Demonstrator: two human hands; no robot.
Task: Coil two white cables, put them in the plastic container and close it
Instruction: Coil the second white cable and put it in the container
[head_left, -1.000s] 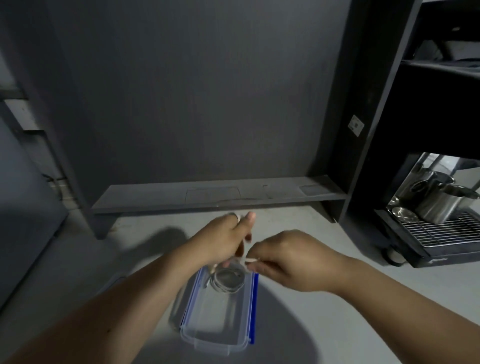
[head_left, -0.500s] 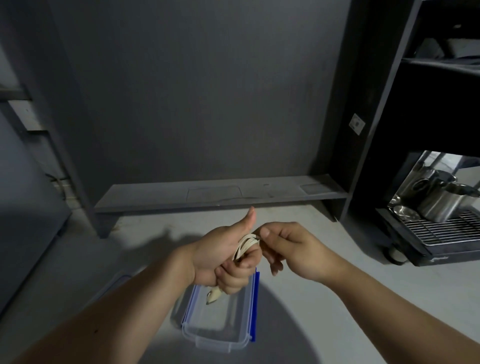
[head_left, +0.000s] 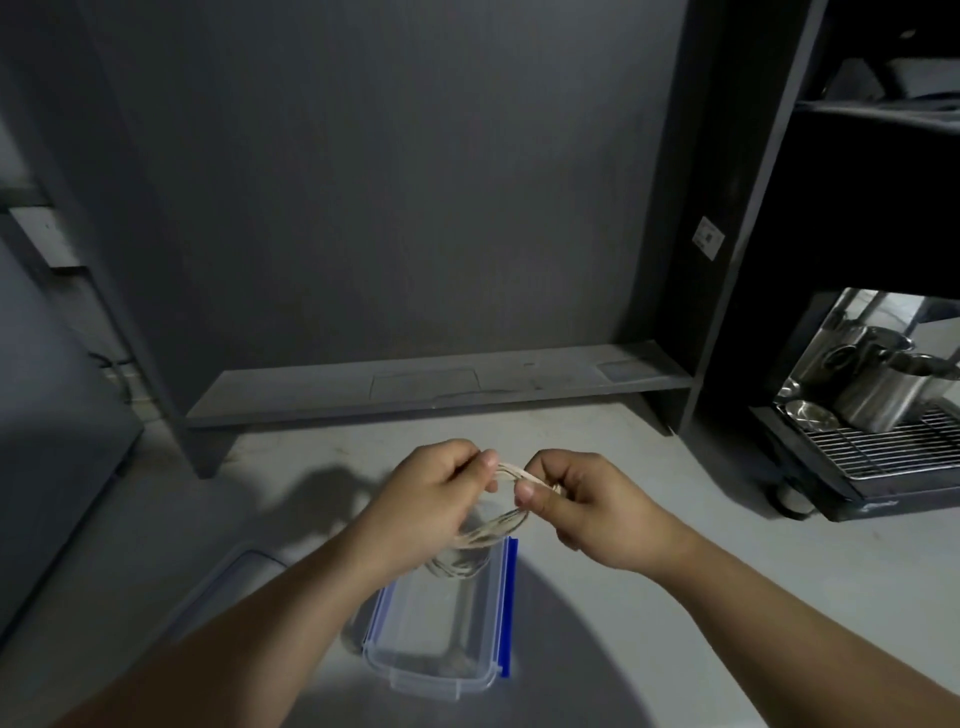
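Note:
A coiled white cable (head_left: 498, 526) hangs between my two hands above the far end of the clear plastic container (head_left: 441, 675), which has blue clips along its sides. My left hand (head_left: 431, 493) pinches the coil's left side. The right side of the coil is pinched by my right hand (head_left: 576, 504). Another coil of cable (head_left: 457, 564) lies inside the container at its far end. The transparent lid (head_left: 228, 577) lies on the floor to the left of the container, partly hidden by my left forearm.
A low grey shelf (head_left: 436, 384) runs along the wall ahead. A dark shelving unit (head_left: 737, 208) stands at the right, with a wire rack (head_left: 893, 447) holding steel pots (head_left: 878, 389). A grey cabinet (head_left: 47, 415) is at the left.
The cable was bunched in my left fist half a second ago; now both hands hold it spread out as a loop, slightly higher above the container.

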